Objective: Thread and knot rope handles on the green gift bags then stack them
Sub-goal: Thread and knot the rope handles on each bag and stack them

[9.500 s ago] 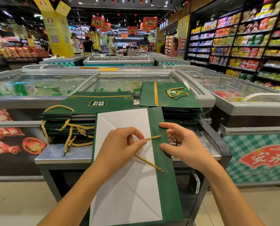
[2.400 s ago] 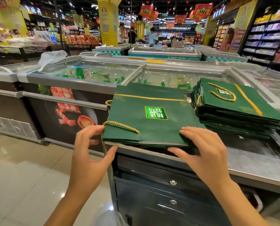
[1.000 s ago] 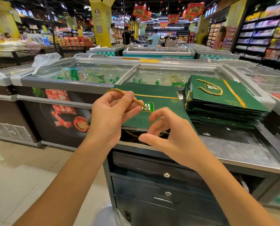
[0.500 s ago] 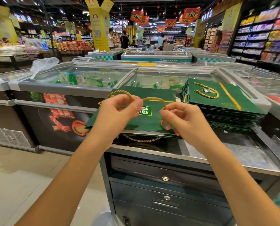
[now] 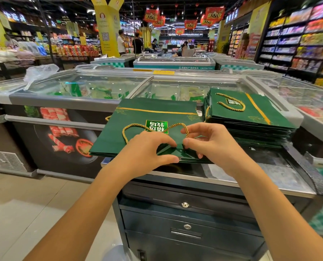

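A flat green gift bag point(image 5: 138, 119) lies on top of a stack on the metal counter point(image 5: 270, 176). A gold rope point(image 5: 138, 126) loops across its face. My left hand point(image 5: 147, 149) pinches the bag's near edge, thumb under and fingers on top, by a small hole. My right hand point(image 5: 209, 142) pinches the rope's right end just beside that hole. A second stack of green bags point(image 5: 251, 117) with gold handles stands to the right.
Glass-topped chest freezers point(image 5: 100, 87) stand behind the counter, and more to the right point(image 5: 317, 110). Drawers point(image 5: 185, 219) front the counter below my arms. Shelves of goods line the right wall. Shoppers stand far back in the aisle.
My hands have come down from holding the rope in the air to the bag's near edge. The rope now lies on the bag, its right end at the hole.
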{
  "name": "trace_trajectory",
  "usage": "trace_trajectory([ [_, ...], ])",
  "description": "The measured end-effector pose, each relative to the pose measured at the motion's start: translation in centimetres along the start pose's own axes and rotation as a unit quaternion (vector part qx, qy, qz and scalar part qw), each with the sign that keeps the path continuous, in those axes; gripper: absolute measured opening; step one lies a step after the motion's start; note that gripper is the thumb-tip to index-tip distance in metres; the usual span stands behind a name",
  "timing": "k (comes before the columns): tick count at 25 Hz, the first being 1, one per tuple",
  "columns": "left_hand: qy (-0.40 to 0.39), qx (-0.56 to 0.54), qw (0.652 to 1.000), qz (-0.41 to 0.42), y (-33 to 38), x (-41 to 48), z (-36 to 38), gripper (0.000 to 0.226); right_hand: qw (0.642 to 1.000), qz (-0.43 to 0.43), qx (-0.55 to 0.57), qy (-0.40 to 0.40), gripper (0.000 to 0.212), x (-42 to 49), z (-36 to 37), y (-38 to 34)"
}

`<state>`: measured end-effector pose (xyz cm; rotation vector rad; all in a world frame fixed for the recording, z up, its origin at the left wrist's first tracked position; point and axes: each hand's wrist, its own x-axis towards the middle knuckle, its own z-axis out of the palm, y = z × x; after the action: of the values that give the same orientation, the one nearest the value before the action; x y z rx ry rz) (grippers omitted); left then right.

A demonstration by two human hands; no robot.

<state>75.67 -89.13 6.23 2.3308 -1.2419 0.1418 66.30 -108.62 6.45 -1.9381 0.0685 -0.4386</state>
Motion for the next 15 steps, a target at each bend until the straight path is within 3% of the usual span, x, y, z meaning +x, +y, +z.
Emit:
trace_trajectory([
  [8,0.048,-0.024,0.998,0.013,-0.3,-0.5,0.9,0.046,1.0,-0.015,-0.003,-0.02,0.01,0.2,-0.2,-0.1],
  [15,0.062,-0.031,0.997,0.015,-0.4,-0.5,1.4,0.045,0.998,-0.049,-0.034,0.011,0.011,0.5,0.8,0.0],
])
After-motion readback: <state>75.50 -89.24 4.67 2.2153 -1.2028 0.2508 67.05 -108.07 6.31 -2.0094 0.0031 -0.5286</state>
